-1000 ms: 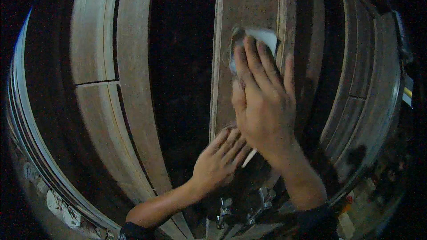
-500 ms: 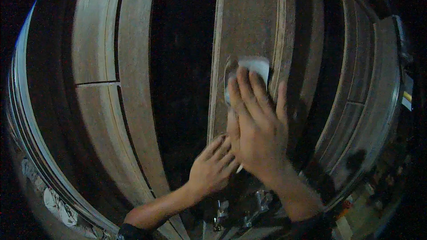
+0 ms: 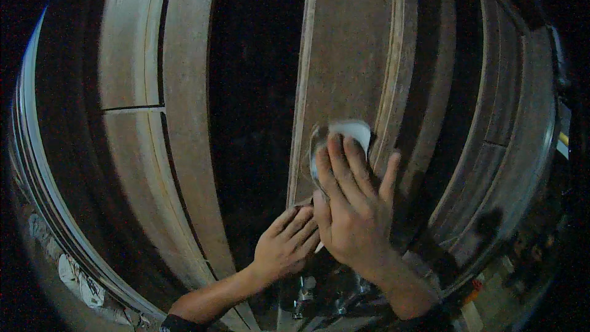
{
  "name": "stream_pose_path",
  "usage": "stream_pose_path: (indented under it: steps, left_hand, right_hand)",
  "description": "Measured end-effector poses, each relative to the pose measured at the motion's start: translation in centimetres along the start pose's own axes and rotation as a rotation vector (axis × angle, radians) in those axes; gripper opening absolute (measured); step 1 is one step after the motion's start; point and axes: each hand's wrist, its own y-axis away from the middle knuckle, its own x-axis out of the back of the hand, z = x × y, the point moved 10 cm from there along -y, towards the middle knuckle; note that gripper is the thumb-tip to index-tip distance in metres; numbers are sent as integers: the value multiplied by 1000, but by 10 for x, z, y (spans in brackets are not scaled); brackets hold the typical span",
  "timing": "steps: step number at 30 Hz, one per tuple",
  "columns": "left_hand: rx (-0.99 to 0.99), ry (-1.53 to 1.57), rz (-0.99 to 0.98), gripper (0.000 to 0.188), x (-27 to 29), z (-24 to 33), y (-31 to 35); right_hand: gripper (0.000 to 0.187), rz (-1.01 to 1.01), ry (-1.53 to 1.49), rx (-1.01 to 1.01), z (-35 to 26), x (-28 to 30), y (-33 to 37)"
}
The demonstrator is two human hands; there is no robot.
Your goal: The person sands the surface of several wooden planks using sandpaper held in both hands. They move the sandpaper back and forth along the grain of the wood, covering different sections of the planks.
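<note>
My right hand (image 3: pixel 353 221) lies flat, with its fingers stretched forward and the little finger spread apart. Under its fingertips is a pale sheet (image 3: pixel 353 128), possibly sandpaper, with a darker curled edge on its left. It rests on a long brown wooden board (image 3: pixel 350 43) with raised strips along both sides. Close by on the left, my left hand (image 3: pixel 286 243) has its fingers together near the board's near end. Its fingertips are partly hidden by the right hand, so what they grip does not show. A small white tip shows between the two hands.
More long wooden boards (image 3: pixel 187 86) run left of the middle one, with a dark gap between. Other boards (image 3: pixel 510 98) stand to the right. Shiny clear or metallic pieces (image 3: pixel 301 295) are below my hands. A whitish bundle (image 3: pixel 80 283) lies at the lower left.
My right hand and the pale sheet have slid toward me along the board. My left hand has shifted slightly left and nearer. The board's far end appears slightly farther right.
</note>
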Motion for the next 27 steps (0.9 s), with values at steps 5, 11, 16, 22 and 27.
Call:
stream_pose_path:
  steps: [5, 11, 16, 22, 27]
  left_hand:
    - [48, 16, 35, 51, -1, -44, -14]
    - [52, -36, 45, 51, -9, -28, -29]
    - [-94, -35, 42, 51, 7, 2, -1]
    - [129, -74, 55, 50, -6, -40, -30]
    - [-73, 35, -106, 50, -11, -5, -5]
  right_hand:
    - [48, 138, 22, 34, 9, -16, -30]
    - [47, 177, 34, 82, 28, 4, -44]
    - [48, -26, -26, 46, 6, -2, -4]
    - [50, 192, 21, 87, 27, 8, -57]
    - [48, -212, -37, 1, 12, -24, -3]
